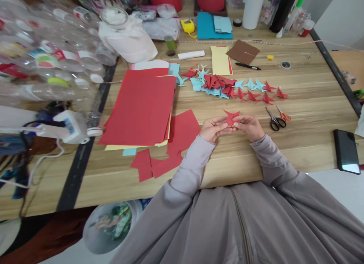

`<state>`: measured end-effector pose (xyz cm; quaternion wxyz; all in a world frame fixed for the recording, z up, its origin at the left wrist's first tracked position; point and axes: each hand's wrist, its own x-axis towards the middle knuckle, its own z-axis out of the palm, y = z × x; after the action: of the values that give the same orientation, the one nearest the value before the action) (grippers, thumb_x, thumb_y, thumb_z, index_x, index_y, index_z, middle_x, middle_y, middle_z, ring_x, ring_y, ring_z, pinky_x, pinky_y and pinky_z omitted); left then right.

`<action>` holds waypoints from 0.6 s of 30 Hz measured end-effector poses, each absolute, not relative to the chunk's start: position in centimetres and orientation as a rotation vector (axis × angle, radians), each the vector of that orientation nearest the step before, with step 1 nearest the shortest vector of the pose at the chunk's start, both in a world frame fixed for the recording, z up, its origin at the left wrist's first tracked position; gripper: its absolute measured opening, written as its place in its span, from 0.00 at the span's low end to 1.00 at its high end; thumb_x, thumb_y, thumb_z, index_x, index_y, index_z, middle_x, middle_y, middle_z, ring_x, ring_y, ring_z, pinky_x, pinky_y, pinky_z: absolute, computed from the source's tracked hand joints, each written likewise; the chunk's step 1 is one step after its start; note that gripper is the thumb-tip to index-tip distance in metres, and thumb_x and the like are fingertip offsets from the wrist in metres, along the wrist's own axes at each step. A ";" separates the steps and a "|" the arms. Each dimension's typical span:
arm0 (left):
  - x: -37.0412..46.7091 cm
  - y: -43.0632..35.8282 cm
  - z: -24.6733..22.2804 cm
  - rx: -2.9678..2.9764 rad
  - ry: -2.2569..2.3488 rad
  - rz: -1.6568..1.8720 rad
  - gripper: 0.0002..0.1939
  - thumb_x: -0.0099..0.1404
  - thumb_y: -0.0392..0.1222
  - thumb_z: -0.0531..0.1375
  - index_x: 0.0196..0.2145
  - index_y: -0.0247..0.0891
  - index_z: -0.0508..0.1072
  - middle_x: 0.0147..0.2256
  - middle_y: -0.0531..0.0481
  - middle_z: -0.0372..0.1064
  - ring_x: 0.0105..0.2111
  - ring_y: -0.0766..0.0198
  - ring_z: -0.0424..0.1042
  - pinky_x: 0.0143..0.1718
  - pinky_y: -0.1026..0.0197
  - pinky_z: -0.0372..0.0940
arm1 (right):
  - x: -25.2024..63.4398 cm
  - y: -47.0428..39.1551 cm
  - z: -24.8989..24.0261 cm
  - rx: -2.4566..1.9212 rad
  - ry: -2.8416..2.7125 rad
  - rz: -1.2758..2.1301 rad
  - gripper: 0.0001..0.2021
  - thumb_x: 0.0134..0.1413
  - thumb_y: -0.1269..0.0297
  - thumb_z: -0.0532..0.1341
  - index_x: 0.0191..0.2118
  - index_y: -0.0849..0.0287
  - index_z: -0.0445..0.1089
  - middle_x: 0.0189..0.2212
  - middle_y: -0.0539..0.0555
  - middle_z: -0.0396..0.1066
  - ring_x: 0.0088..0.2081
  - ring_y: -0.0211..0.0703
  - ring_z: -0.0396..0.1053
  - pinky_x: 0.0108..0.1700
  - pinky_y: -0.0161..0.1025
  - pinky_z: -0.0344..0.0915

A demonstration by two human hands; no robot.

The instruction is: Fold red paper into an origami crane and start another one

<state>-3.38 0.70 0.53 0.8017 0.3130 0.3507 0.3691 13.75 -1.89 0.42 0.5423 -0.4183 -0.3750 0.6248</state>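
Observation:
A small folded red paper piece [231,119], with pointed tips sticking up, is pinched between my two hands above the table's front part. My left hand [213,129] grips its left lower side, fingers reaching under it. On its right side, the thumb and fingers of my right hand [250,127] press on the paper. Beyond my hands lies a pile of folded red paper figures [217,82], with light blue ones [250,84] in a row beside red ones. Black-handled scissors [275,120] and orange-handled scissors [284,115] rest to the right of my right hand.
Red sheets [142,104] are stacked at the left, with red scraps [145,165] in front. A phone [347,151] lies at the right edge. Plastic bottles [65,55] crowd the far left. A black pen [248,66] and yellow tape measure [188,26] lie farther back.

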 end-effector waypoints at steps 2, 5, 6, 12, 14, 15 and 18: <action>-3.5 0.7 0.4 0.666 0.742 0.788 0.22 0.49 0.35 0.70 0.44 0.31 0.76 0.31 0.42 0.79 0.30 0.55 0.79 0.38 0.55 0.75 | 13.7 -1.9 0.4 -0.982 -0.850 1.498 0.14 0.31 0.62 0.75 0.29 0.58 0.77 0.22 0.48 0.76 0.21 0.33 0.71 0.27 0.32 0.71; -3.5 0.7 0.2 0.650 0.734 0.797 0.19 0.53 0.34 0.67 0.44 0.30 0.75 0.30 0.42 0.78 0.32 0.54 0.79 0.39 0.53 0.75 | 13.7 -1.9 0.6 -0.971 -0.803 1.519 0.14 0.30 0.63 0.76 0.29 0.58 0.77 0.22 0.48 0.76 0.22 0.33 0.71 0.27 0.32 0.70; -3.5 0.7 0.2 0.643 0.725 0.806 0.18 0.54 0.34 0.67 0.44 0.30 0.75 0.29 0.42 0.78 0.33 0.54 0.79 0.39 0.53 0.75 | 13.7 -1.9 0.7 -0.968 -0.792 1.521 0.14 0.30 0.63 0.76 0.29 0.58 0.77 0.22 0.48 0.76 0.22 0.33 0.71 0.27 0.32 0.70; -3.4 0.9 0.5 0.604 0.658 0.853 0.16 0.57 0.35 0.64 0.44 0.29 0.73 0.30 0.42 0.78 0.36 0.52 0.79 0.43 0.50 0.73 | 13.9 -1.7 1.0 -0.945 -0.750 1.479 0.15 0.30 0.62 0.76 0.29 0.57 0.77 0.22 0.46 0.75 0.23 0.33 0.71 0.28 0.33 0.70; -3.4 1.0 0.6 0.591 0.662 0.874 0.15 0.58 0.39 0.64 0.42 0.30 0.74 0.31 0.42 0.78 0.36 0.53 0.79 0.43 0.51 0.73 | 14.1 -1.7 1.0 -0.955 -0.757 1.477 0.14 0.31 0.61 0.75 0.30 0.57 0.77 0.22 0.47 0.74 0.23 0.33 0.71 0.28 0.33 0.69; -3.4 1.0 0.6 0.588 0.670 0.891 0.15 0.58 0.42 0.64 0.41 0.31 0.74 0.31 0.42 0.78 0.36 0.54 0.79 0.41 0.53 0.74 | 14.1 -1.7 0.9 -0.961 -0.769 1.481 0.14 0.32 0.60 0.75 0.30 0.57 0.77 0.23 0.47 0.75 0.23 0.33 0.71 0.28 0.33 0.69; -3.3 1.0 0.5 0.611 0.712 0.917 0.17 0.55 0.48 0.66 0.38 0.33 0.75 0.32 0.44 0.78 0.33 0.59 0.78 0.36 0.58 0.73 | 14.2 -1.9 0.7 -1.000 -0.881 1.518 0.13 0.33 0.60 0.74 0.29 0.58 0.77 0.23 0.48 0.74 0.22 0.33 0.70 0.26 0.33 0.68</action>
<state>-3.34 1.03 0.49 0.7924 0.2838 0.3312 0.4265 14.21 -1.87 0.70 0.5317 -0.4192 -0.3692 0.6365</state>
